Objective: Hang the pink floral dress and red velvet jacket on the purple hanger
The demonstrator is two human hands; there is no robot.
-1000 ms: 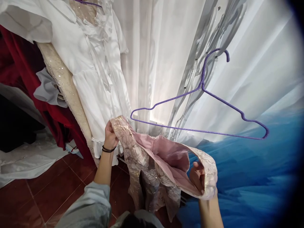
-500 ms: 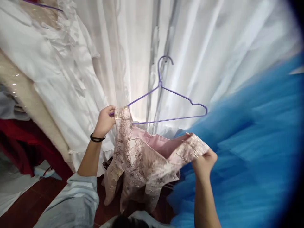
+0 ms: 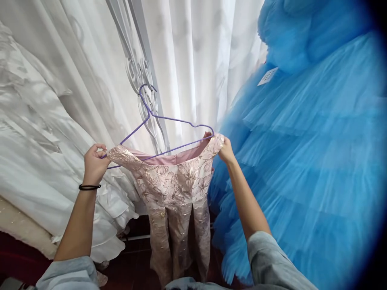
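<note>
head view: dress (image 3: pixel 178 181) now reaches right end of hanger (image 3: pixel 149 114).

A white tag (image 3: pixel 267 76) on the blue dress (image 3: pixel 314 161) bears dark marks, too small and blurred to make out. No text or number can be read.

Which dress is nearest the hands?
The pink-and-gold dress: left hand at one shoulder, right hand at the other. The white dress and blue dress are farther back.
</note>
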